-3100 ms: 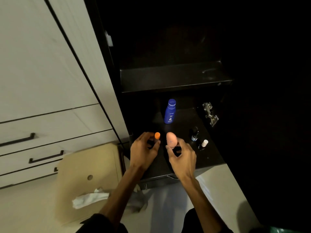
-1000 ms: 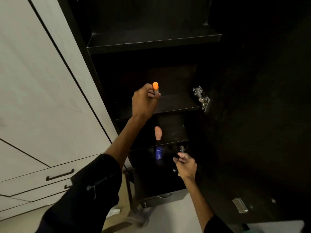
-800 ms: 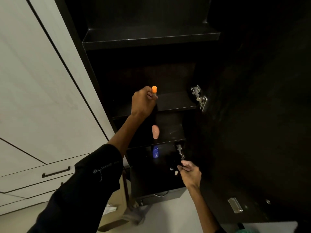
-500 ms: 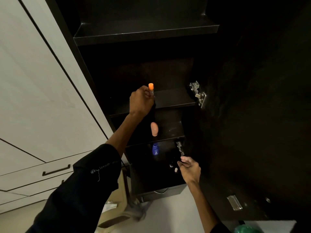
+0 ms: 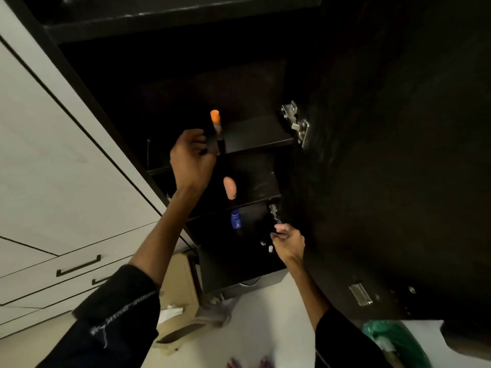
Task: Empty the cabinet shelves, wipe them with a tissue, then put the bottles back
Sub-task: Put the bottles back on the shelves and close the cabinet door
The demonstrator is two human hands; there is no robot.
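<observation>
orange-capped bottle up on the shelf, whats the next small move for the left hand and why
Probably let go and draw the left hand back. The orange-capped bottle appears to stand upright at the front edge of the upper shelf, fingers still by its dark body. Whether it rests fully on the shelf is hard to tell in the dim light.

**Dark Sleeves and Bare Arms**

Two arms are seen from above. A dark, almost black top is worn. The left sleeve (image 5: pixel 117 309) is pushed up near the elbow, and a thin line of pale stitching is seen across its cuff. The right sleeve (image 5: pixel 342 338) is dark too and is pushed up the same way. Below both sleeves the forearms are left bare. The left hand (image 5: pixel 190 158) and the right hand (image 5: pixel 288 241) are bare too.
</observation>
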